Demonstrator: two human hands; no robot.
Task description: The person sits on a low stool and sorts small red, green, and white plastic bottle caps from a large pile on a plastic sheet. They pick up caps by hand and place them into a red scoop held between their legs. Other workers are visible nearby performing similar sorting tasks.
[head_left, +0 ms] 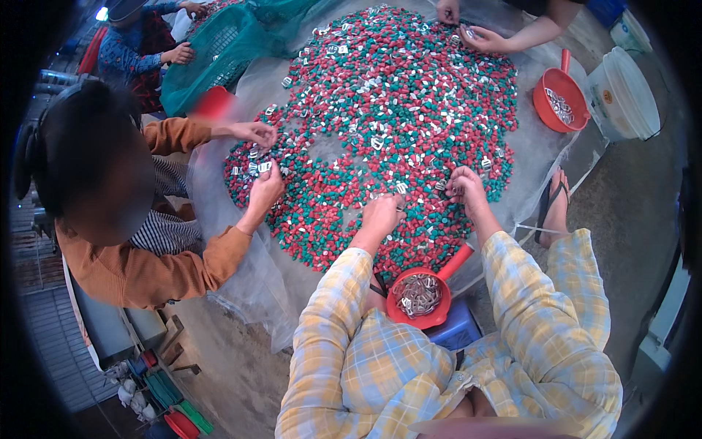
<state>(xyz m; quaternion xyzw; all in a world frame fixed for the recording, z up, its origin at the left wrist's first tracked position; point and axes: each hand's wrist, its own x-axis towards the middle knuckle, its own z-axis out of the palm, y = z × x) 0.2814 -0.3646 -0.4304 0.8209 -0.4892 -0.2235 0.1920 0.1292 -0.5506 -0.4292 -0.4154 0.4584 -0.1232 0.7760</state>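
A wide heap of small red and green pebble-like pieces [409,95] is spread before me, with silvery metal buckles mixed through it. My left hand [382,217] is closed low over the near part of the heap, with a metal buckle [401,188] at its fingertips. To its right, my right hand [468,192] has its fingers bent together over the pieces; a metal piece [441,185] shows by the fingertips, but what they pinch is hidden. Below and between my forearms sits a red plastic scoop [442,298] filled with metal buckles [416,294].
A blue stool [455,322] stands under the scoop. At left, a person in a brown sleeve [212,260] handles buckles; other people's hands [486,40] work at the far side. Another red scoop [548,117] and white buckets [621,95] stand right. Translucent sheeting [256,95] underlies the heap.
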